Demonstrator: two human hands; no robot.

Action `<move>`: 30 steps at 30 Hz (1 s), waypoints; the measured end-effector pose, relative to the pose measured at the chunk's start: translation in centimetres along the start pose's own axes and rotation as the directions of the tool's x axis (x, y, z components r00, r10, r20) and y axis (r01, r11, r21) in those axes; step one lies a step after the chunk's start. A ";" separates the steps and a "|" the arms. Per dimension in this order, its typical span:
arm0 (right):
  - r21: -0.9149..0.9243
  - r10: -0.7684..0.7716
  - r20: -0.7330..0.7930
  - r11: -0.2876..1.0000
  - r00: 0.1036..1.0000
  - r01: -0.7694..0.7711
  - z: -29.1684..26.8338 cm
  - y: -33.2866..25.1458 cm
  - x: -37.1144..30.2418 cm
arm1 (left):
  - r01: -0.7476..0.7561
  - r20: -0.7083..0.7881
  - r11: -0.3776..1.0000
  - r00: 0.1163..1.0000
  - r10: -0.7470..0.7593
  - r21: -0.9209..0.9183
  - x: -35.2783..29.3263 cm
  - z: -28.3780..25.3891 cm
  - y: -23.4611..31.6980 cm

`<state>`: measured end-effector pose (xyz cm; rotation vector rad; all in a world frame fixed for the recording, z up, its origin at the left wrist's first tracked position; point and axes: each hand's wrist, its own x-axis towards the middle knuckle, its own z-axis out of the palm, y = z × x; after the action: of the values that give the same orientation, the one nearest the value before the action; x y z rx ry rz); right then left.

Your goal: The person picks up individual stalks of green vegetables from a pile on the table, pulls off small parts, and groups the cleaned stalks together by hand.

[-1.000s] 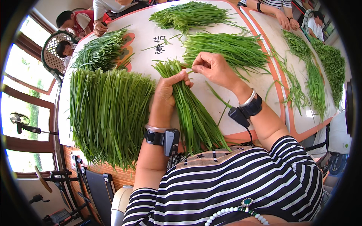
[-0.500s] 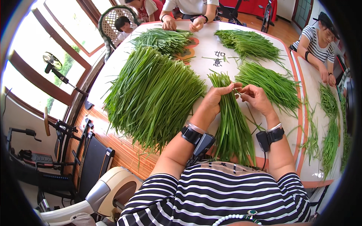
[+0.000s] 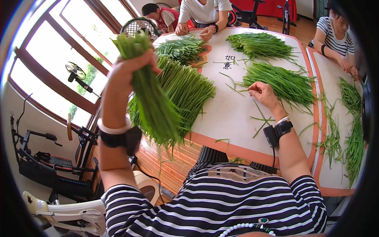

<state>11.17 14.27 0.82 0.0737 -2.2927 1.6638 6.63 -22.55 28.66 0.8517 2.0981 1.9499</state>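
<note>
My left hand (image 3: 127, 70) is raised at the left, its fingers wrapped round a bunch of garlic chives (image 3: 154, 100). The bunch hangs slanting down from the fist, partly smeared by motion, in front of a large heap of garlic chives (image 3: 189, 89) on the white table (image 3: 225, 126). My right hand (image 3: 262, 94) is over the table by the near edge of another chive pile (image 3: 278, 81). Its thumb and fingers are pressed together; whatever may be between the fingertips is too small to make out. Loose chive blades (image 3: 260, 118) lie beside that hand.
Two more chive piles (image 3: 179, 49) (image 3: 258, 44) lie at the far side. Long chive strands (image 3: 353, 130) cover a second table at right. Several people sit around, one in a white shirt (image 3: 203, 14) opposite. Exercise equipment (image 3: 59, 166) and a small fan (image 3: 75, 71) stand at left.
My left hand has swung up and left with the bunch, from the middle of the table to over the large heap. My right hand has parted from it, staying near the right pile.
</note>
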 end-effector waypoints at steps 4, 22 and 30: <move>-0.002 -0.002 0.039 1.000 0.999 0.002 0.1 -0.4 0.1 | 0.030 -0.135 0.794 0.989 0.065 0.607 2.1 -4.2 2.4; -0.004 0.002 0.031 1.000 1.000 -0.002 0.3 0.1 0.1 | 0.184 -0.189 0.061 0.976 0.108 0.981 6.4 -0.6 -18.4; -0.021 0.023 0.033 1.000 0.999 -0.023 0.2 -0.1 0.1 | 0.183 -0.187 0.114 0.982 0.024 0.976 5.3 -0.6 -16.2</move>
<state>11.04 14.09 0.91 0.0708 -2.3427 1.6622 -2.88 -20.29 14.70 0.6051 3.3894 0.1278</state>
